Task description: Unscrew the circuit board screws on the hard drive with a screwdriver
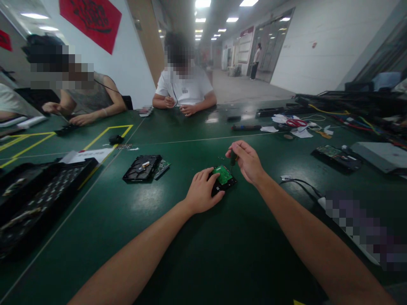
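A small black hard drive with a green circuit board on top lies on the green table in front of me. My left hand rests on the drive's near left side, fingers curled over it. Just right of the drive, my right hand is closed round a dark screwdriver, whose tip points down at the board's far right corner.
Another black drive with a loose board beside it lies to the left. A black tray sits at the left edge. More drives, cables and red scissors lie to the right. Two people sit across the table.
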A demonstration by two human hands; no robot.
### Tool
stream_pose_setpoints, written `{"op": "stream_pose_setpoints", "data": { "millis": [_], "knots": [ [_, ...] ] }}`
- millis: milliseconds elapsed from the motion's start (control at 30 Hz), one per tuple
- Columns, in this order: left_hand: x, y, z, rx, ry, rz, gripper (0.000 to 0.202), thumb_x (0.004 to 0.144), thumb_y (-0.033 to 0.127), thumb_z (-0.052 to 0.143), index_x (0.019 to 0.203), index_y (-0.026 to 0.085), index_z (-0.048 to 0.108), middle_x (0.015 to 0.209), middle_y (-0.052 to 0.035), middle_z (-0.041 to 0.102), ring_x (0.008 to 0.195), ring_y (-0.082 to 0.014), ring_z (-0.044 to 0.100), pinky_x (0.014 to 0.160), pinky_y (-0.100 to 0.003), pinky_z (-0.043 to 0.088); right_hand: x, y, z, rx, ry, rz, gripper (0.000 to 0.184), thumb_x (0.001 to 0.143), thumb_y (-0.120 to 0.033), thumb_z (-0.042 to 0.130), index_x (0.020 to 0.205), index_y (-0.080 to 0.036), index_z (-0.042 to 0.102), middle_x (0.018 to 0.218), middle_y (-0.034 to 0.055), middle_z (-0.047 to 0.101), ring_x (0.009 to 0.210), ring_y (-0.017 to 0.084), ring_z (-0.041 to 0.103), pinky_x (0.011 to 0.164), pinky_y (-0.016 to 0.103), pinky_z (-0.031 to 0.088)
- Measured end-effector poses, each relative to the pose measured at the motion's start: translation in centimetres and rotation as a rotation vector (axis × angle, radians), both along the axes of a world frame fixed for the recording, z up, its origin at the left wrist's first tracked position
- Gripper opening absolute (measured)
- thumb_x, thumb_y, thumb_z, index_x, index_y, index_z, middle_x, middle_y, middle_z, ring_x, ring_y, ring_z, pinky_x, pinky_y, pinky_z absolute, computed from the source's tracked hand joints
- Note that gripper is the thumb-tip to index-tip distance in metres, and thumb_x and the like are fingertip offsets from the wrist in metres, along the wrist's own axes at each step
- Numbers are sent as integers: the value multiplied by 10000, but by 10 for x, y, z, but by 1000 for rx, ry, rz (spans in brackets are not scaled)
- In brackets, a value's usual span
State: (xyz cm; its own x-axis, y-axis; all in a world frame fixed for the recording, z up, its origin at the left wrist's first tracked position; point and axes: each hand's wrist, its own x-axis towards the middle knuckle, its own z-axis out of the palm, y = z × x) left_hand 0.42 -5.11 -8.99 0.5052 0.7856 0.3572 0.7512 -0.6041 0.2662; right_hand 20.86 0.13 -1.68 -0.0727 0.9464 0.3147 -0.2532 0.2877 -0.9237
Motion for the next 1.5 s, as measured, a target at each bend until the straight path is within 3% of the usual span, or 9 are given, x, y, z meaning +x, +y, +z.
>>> {"op": "stream_pose_setpoints", "data": {
  "millis": [167,433,600,967,1200,1300,1500],
  "knots": [
    [0,-1,0,-1,16,3,660,934,541,657,1471,172,554,1582,-198,471,1465,-384,457,1215,-568,380,-1,-1,0,27,2,21,308,911,-560,752,909,-252,758,840,6,701,800,164,656,772,300,509],
    [-1,0,0,-4,7,-1,661,933,536,662,1476,176,550,1585,-194,470,1469,-384,450,1213,-572,382,-2,2,-1,0,114,4,361,915,-613,716,919,-253,689,768,-9,687,742,166,659,777,319,526],
    [-1,0,0,1,-8,-1,650,925,530,672,1477,209,546,1586,-173,475,1462,-383,461,1208,-587,384,-3,0,0,11,38,-22,327,893,-566,767,941,-249,703,814,-8,688,772,156,639,752,301,501],
    [0,1,-2,2,-24,-8,660,915,528,684,1466,188,557,1577,-188,478,1456,-392,463,1209,-590,382,-2,4,-5,21,-16,-84,389,773,-466,904,852,-250,590,740,-37,667,677,139,581,657,288,426],
    [0,0,-1,1,-31,-7,656,908,519,696,1458,186,565,1573,-192,480,1450,-396,469,1205,-588,389,-2,-2,-1,12,7,35,226,894,-466,780,912,-248,725,835,-2,708,802,163,651,770,306,487],
    [0,0,1,-4,-27,-4,654,914,528,689,1461,193,562,1575,-188,481,1451,-395,469,1204,-591,389,-2,-2,-1,21,19,67,254,956,-468,679,933,-234,775,837,20,712,811,172,656,792,316,498],
    [0,0,1,-13,-7,1,658,922,536,674,1471,194,554,1580,-180,476,1456,-385,464,1208,-581,386,-1,1,-2,28,36,0,295,951,-475,634,837,-239,770,843,28,699,797,180,654,794,331,511]
  ]
}}
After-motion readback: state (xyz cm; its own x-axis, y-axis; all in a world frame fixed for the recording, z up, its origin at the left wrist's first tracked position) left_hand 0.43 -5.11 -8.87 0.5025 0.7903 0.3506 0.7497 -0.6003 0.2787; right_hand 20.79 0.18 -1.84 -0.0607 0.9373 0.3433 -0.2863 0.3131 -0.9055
